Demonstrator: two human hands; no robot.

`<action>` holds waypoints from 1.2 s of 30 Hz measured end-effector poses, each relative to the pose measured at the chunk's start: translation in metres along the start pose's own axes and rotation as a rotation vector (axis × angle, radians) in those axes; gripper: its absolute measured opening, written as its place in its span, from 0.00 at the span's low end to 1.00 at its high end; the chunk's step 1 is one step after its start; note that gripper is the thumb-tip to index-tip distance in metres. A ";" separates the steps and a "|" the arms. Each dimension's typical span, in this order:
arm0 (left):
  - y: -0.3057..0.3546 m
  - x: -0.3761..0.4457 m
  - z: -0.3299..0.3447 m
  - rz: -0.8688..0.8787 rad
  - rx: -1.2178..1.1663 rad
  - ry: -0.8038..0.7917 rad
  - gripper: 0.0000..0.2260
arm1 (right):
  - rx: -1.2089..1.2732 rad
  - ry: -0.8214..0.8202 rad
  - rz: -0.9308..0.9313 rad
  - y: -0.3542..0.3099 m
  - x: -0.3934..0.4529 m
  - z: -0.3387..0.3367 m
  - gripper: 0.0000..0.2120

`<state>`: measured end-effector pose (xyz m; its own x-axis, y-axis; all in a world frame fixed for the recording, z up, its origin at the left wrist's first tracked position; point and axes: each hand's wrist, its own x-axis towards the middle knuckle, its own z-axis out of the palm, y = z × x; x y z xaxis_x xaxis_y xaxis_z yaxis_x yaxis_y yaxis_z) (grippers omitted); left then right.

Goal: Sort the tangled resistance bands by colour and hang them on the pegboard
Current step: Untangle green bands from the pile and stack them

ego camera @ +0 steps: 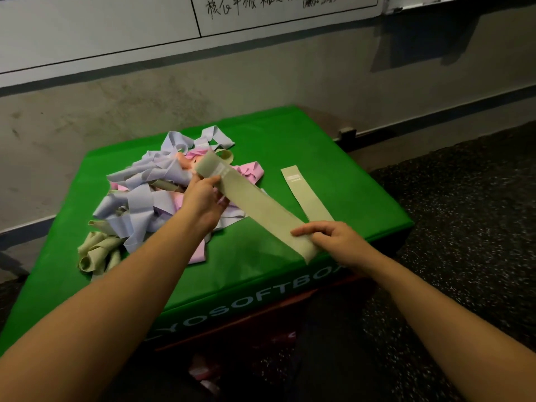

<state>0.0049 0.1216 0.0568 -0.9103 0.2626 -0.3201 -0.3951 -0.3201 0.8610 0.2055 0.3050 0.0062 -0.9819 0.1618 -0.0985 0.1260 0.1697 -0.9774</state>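
both hands hold one flat olive-green band (261,210) stretched slantwise above the green box top (333,146). the left hand (203,203) grips the band's far end, thumb on top and fingers curled under it, clamped on the fabric just beside its pale printed label. the right hand (333,239) pinches the near end, thumb lying along the top face and the fingers folded underneath, close to the near right edge of the box.

to the left, and partly under the left forearm, sits the tangled pile of bands (150,192): lavender loops on top and toward the far side, pink ones showing through on its right and near sides, and a crumpled bunch of olive bands (97,253) at the near left corner of the pile.

a second olive band (304,192) lies flat on the box to the right of the pile, apart from it, its near end passing behind the held band.

the box's near face carries white lettering (249,300). behind the box rises a grey wall (116,111) with a whiteboard (101,30) above it bearing handwriting. dark speckled flooring (470,227) spreads to the right.
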 end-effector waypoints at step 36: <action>-0.088 0.149 0.133 0.130 0.732 -0.112 0.17 | -0.994 0.036 -0.639 0.073 0.048 -0.105 0.09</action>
<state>-0.0797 0.3095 -0.0142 -0.9107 0.3672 -0.1892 -0.0664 0.3218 0.9445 0.1826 0.4270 -0.0507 -0.9039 -0.2021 0.3769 -0.3164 0.9090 -0.2712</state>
